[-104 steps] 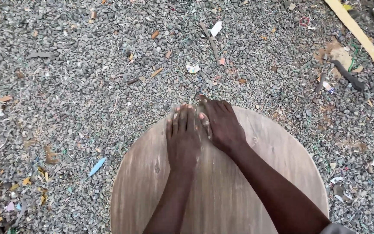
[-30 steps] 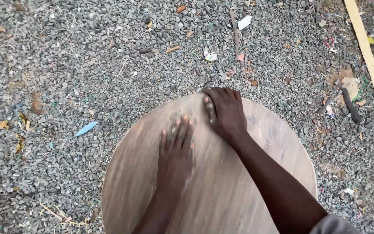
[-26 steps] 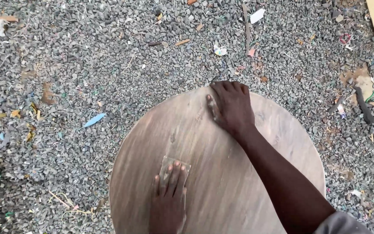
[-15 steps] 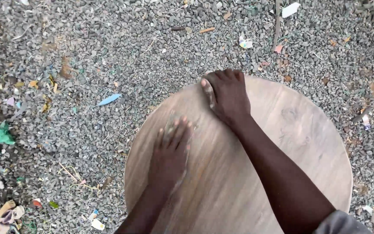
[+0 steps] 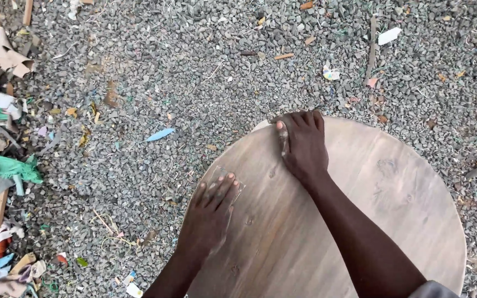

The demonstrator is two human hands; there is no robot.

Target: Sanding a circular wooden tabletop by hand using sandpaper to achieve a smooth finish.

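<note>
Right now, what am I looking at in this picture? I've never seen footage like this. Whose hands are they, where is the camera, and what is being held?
The camera sits on a person's head and looks straight down, so both arms reaching in from the bottom edge are that person's own. There is no machine here, only bare hands.

The big pale disc is a round wooden board lying on gravel. The left hand lies flat near the board's left edge, pressing a small thin sheet against the wood; it looks like sandpaper, though I cannot be sure. The right hand rests on the board's far edge, fingers curled over the rim, holding nothing.

Colourful scraps of cloth and paper lie at the left.
</note>
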